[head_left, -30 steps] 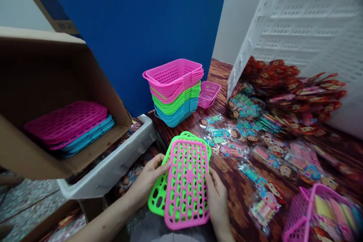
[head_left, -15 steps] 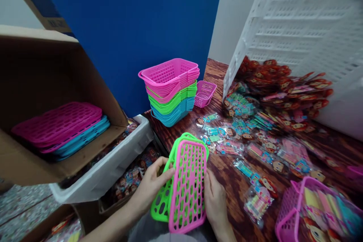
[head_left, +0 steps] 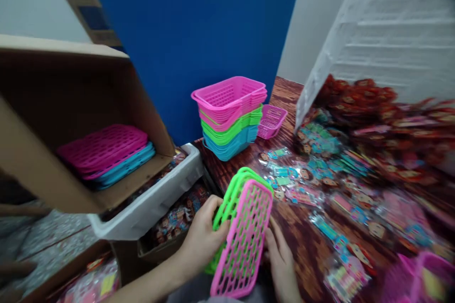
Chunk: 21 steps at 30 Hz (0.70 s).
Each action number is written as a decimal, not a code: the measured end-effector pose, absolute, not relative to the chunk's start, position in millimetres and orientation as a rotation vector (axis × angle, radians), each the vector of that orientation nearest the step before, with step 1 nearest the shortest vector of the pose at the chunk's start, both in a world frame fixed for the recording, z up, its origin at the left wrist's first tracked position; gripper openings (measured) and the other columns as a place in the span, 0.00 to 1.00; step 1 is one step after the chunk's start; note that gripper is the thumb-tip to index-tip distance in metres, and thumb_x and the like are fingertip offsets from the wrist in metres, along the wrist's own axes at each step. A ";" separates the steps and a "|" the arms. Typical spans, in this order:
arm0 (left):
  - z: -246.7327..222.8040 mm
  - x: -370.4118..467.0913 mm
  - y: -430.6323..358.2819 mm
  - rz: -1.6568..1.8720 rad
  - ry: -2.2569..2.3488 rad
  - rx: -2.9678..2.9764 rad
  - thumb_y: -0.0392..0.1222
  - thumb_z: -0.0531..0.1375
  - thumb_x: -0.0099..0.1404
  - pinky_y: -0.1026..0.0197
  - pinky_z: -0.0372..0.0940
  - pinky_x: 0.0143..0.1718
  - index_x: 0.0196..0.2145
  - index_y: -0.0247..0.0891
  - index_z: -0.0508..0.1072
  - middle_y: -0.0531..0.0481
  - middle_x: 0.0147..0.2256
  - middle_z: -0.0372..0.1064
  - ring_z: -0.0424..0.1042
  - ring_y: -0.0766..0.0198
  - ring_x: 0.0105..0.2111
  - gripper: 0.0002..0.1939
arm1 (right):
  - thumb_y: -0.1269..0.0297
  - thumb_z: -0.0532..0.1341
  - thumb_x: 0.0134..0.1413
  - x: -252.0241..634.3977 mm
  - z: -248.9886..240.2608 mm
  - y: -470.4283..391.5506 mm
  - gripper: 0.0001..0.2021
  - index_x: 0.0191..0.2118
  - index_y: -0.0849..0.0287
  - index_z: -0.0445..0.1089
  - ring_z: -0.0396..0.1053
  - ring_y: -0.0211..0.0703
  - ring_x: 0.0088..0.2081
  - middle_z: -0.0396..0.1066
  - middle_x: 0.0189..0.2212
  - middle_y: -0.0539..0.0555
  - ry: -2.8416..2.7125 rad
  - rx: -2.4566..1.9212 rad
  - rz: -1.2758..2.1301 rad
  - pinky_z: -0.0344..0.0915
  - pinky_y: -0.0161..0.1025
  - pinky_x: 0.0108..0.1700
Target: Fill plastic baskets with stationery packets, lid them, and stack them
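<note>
My left hand (head_left: 206, 234) is closed on the left edge of a few flat perforated plastic lids. The front one is a pink lid (head_left: 245, 236); behind it the green lids (head_left: 245, 175) stick out at the top and left. At the right edge of the pink lid my right hand (head_left: 282, 255) has its fingers on the rim, with some fingertips hidden behind it. The lids are held tilted above my lap, at the table's near edge. Beyond them stands a stack of nested baskets (head_left: 231, 109), pink on top, green in the middle and blue below.
An open cardboard box (head_left: 131, 189) at left holds pink lids (head_left: 106, 144) and blue lids (head_left: 128, 165). Below are a white foam box (head_left: 152, 213) and boxes of bagged items. Bagged doll-shaped packets (head_left: 302, 194) spill from a tipped white crate (head_left: 398, 47). A pink basket (head_left: 408, 279) stands lower right.
The view has swung left, so the surroundings sit further right. The lids are tilted more, and the green ones show less on the left. My right hand's fingers have shifted along the edge.
</note>
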<state>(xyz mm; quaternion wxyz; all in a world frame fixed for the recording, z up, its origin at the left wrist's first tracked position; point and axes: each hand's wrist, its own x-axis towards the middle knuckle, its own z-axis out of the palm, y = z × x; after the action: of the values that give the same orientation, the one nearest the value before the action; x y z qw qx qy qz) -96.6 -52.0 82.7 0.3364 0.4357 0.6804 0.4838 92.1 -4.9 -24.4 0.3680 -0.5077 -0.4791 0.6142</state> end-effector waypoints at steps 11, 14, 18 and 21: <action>106.3 -112.4 -78.0 1.237 1.905 1.316 0.35 0.60 0.61 0.62 0.59 0.35 0.34 0.43 0.69 0.51 0.32 0.67 0.65 0.59 0.32 0.05 | 0.42 0.71 0.43 61.0 -7.2 -8.7 0.26 0.40 0.59 0.75 0.66 0.37 0.22 0.71 0.23 0.50 -1.111 -1.029 2.006 0.61 0.31 0.22; 100.1 -110.4 -67.7 1.221 1.843 1.310 0.36 0.61 0.60 0.63 0.60 0.34 0.34 0.43 0.69 0.52 0.30 0.66 0.65 0.59 0.30 0.04 | 0.41 0.68 0.46 63.5 -8.6 -9.6 0.23 0.34 0.59 0.73 0.64 0.36 0.20 0.69 0.22 0.48 -1.105 -1.086 1.876 0.60 0.31 0.22; 112.6 -118.0 -53.4 1.253 1.787 1.247 0.42 0.62 0.60 0.62 0.62 0.35 0.35 0.42 0.70 0.53 0.30 0.68 0.67 0.58 0.32 0.05 | 0.43 0.70 0.43 86.8 -7.8 -3.9 0.21 0.33 0.58 0.73 0.74 0.47 0.34 0.75 0.28 0.53 -0.946 -1.127 1.691 0.70 0.38 0.36; 128.2 -139.9 -45.7 1.310 1.769 1.126 0.47 0.64 0.58 0.61 0.65 0.35 0.37 0.42 0.70 0.53 0.31 0.69 0.69 0.57 0.33 0.11 | 0.42 0.70 0.43 112.0 -6.7 0.1 0.21 0.34 0.54 0.73 0.75 0.53 0.35 0.76 0.28 0.53 -0.759 -1.214 1.654 0.71 0.43 0.36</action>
<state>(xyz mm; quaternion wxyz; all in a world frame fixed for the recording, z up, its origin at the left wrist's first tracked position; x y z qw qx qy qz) -139.9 -45.7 128.2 0.3286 0.4303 0.6757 0.5004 112.0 0.1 -6.7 0.4592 -0.4928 -0.3081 0.6718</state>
